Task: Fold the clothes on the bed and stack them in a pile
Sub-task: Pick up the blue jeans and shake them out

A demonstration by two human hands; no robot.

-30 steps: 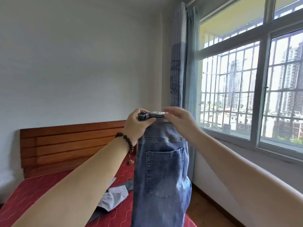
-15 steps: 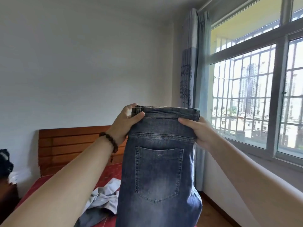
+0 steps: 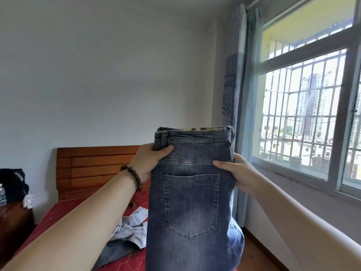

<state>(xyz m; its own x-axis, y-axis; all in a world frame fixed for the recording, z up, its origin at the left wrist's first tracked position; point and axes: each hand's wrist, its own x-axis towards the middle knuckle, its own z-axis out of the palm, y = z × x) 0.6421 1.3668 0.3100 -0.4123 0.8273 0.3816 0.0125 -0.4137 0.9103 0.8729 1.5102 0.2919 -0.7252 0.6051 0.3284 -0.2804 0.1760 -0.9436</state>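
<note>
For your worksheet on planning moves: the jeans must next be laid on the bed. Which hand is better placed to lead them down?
Left, probably. The left hand grips the jeans on the side toward the bed; the right hand is windowside.

jeans: faded blue denim jeans [image 3: 190, 196] were pinched narrow at the waistband 1.0 s ago; now spread flat, full back pocket panel facing the camera, waistband standing above both hands.
left hand: left hand [image 3: 149, 163] dropped from the waistband top to just below it on the left edge, thumb across the front.
right hand: right hand [image 3: 235, 174] moved off the waistband top, away from the left hand, down to the right edge at the yoke seam, thumb on front.
view: camera panned left; black bag [image 3: 12, 184] and dark wooden nightstand [image 3: 14, 225] now in view at far left.
</note>
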